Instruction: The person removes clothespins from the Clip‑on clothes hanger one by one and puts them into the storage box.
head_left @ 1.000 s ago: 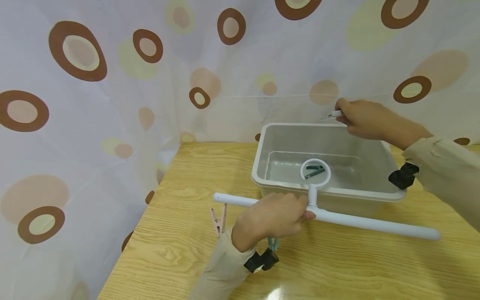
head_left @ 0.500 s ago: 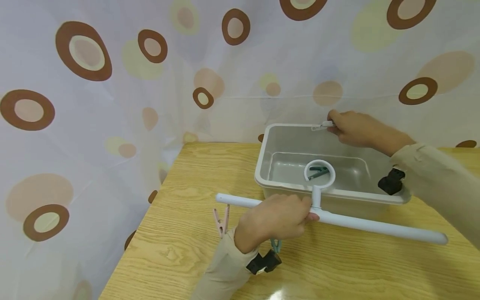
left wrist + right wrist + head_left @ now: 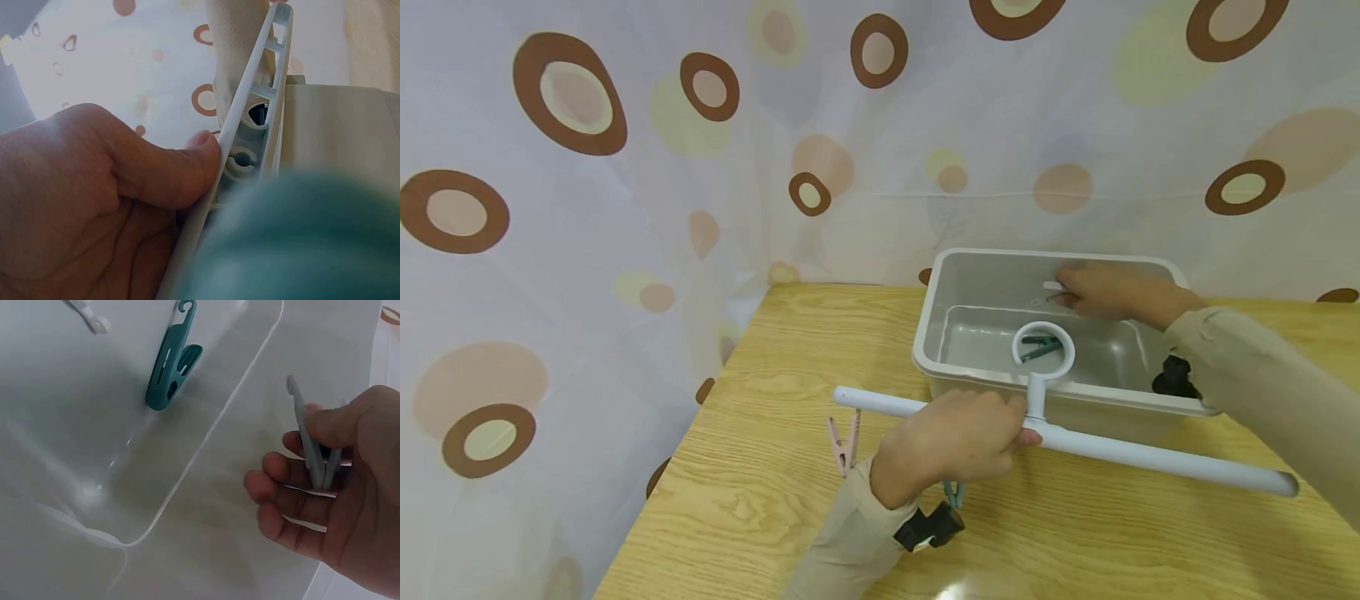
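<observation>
My left hand [image 3: 958, 433] grips a white clip hanger [image 3: 1150, 454] by its bar, right beside the hook stem. In the left wrist view the thumb presses the side of the hanger's hollow bar [image 3: 247, 87]. From the bar hang a pink clothespin [image 3: 844, 446] and a teal clothespin [image 3: 953, 493], the latter partly behind the wrist. Inside the grey basin [image 3: 928, 312], my right hand [image 3: 1108, 290] pinches a pale grey clothespin [image 3: 299, 406] between thumb and fingers. Below it a dark green clothespin [image 3: 167, 369] lies on the basin floor, seen through the hanger's round hook [image 3: 1070, 350] from above.
The basin stands at the back of a wooden table [image 3: 760, 400], close to a patterned curtain [image 3: 865, 225]. The hanger's right end reaches out past the front of the basin. A small white piece [image 3: 90, 315] shows at the top left of the right wrist view.
My right hand has come down from above the basin's back rim into the basin, with the clothespin in its fingers. The left hand keeps its hold on the hanger.
</observation>
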Demonstrator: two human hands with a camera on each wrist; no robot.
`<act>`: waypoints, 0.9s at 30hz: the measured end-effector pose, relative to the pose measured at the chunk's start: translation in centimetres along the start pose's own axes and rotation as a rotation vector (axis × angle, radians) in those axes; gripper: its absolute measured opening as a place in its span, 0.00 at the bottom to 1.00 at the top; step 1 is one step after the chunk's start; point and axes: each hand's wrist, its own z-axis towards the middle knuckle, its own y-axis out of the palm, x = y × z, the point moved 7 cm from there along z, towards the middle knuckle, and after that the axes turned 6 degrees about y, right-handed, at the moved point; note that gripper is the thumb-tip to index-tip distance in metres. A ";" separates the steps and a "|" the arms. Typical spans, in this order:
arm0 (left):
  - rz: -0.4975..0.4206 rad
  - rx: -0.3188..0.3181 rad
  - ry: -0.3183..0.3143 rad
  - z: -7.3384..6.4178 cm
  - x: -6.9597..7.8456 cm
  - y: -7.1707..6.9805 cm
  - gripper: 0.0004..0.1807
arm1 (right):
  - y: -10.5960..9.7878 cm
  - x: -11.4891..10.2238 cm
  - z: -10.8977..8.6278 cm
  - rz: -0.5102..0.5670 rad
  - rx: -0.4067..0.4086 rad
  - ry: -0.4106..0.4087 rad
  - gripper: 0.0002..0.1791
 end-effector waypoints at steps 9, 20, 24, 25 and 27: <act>0.021 -0.005 0.001 -0.1 0.3 -0.2 0.14 | 0.2 0.1 -0.3 0.030 -0.017 0.022 0.07; -0.003 -0.006 -0.004 -0.2 0.2 0.0 0.13 | 0.0 0.0 -0.6 0.016 -0.046 0.007 0.05; -0.004 -0.004 0.001 -0.2 0.2 -0.1 0.13 | -0.7 -0.6 -0.8 0.044 -0.055 -0.010 0.03; -0.006 -0.004 0.004 -0.1 0.2 -0.1 0.13 | -0.9 -0.7 -0.9 0.053 -0.058 -0.010 0.03; -0.009 -0.004 0.009 -0.1 0.3 -0.1 0.13 | -1.3 -0.9 -1.0 0.069 -0.065 -0.004 0.02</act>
